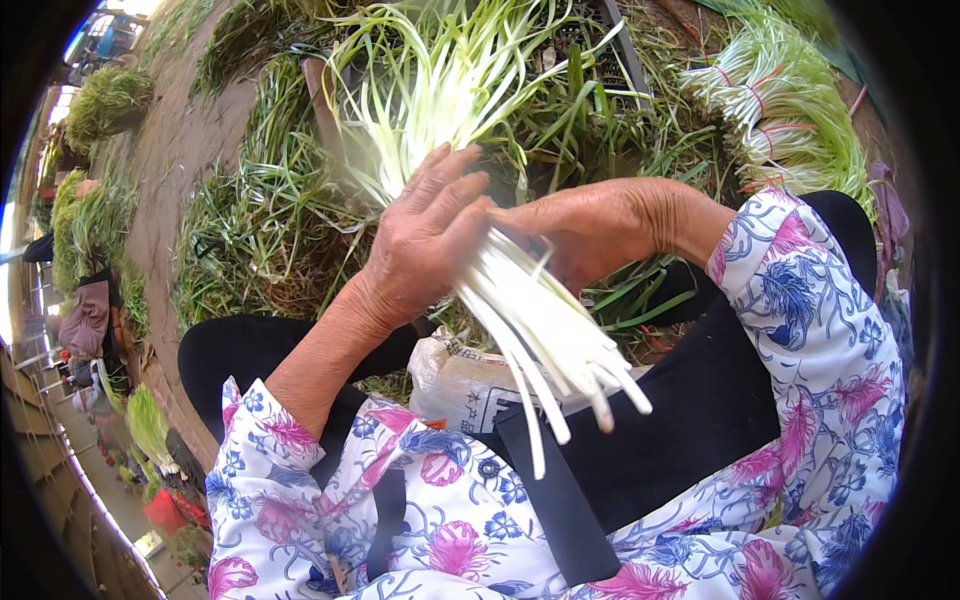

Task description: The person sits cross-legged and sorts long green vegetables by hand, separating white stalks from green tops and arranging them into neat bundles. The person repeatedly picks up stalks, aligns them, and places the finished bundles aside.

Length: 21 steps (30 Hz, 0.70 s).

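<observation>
My left hand (424, 232) is closed around a bunch of garlic chives or similar long greens (544, 319), near its middle. The white stem ends point down to the right over my lap, and the pale green leaves fan out beyond the hand. My right hand (592, 225) is beside the bunch, its thumb near the left fingers; its other fingers are partly hidden and blurred, so whether they grip any stems cannot be told. Beneath the stems lies a white woven plastic sack (465, 375) with printing on it.
Loose green leaves and roots (277, 225) are heaped in front of me. Several bunches tied with red bands (780, 112) lie at upper right. A dark plastic crate (626, 45) stands behind the heap. More greens (109, 101) and a red bag (176, 510) are at left.
</observation>
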{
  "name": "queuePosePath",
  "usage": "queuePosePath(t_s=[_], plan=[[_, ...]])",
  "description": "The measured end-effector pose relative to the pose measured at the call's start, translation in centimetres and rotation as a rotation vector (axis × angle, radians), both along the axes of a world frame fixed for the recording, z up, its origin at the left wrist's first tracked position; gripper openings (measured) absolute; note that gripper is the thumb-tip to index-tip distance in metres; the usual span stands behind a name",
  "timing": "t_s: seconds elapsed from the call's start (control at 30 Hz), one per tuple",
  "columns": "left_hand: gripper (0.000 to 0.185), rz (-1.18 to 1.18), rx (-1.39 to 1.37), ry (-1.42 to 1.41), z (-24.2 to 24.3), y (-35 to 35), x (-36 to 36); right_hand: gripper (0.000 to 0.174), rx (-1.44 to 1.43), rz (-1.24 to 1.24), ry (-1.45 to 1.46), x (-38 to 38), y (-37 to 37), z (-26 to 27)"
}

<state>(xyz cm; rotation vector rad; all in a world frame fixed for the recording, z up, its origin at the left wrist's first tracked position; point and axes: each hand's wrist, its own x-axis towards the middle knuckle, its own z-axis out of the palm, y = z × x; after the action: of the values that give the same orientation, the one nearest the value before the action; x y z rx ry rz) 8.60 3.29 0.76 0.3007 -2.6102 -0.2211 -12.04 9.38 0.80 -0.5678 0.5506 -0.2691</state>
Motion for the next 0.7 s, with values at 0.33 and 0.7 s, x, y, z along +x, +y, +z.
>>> queuePosePath(t_s=[0.33, 0.7], plan=[[0.022, 0.831, 0.355, 0.592, 9.1, -6.9, 5.0, 0.038, -0.308, 0.116, 0.582, -1.4, -0.7, -2.1], [0.032, 0.328, 1.09, 0.978, 26.0, -10.6, 20.5, 0.035, -0.711, 0.178, 0.815, -1.9, -4.0, 2.9]])
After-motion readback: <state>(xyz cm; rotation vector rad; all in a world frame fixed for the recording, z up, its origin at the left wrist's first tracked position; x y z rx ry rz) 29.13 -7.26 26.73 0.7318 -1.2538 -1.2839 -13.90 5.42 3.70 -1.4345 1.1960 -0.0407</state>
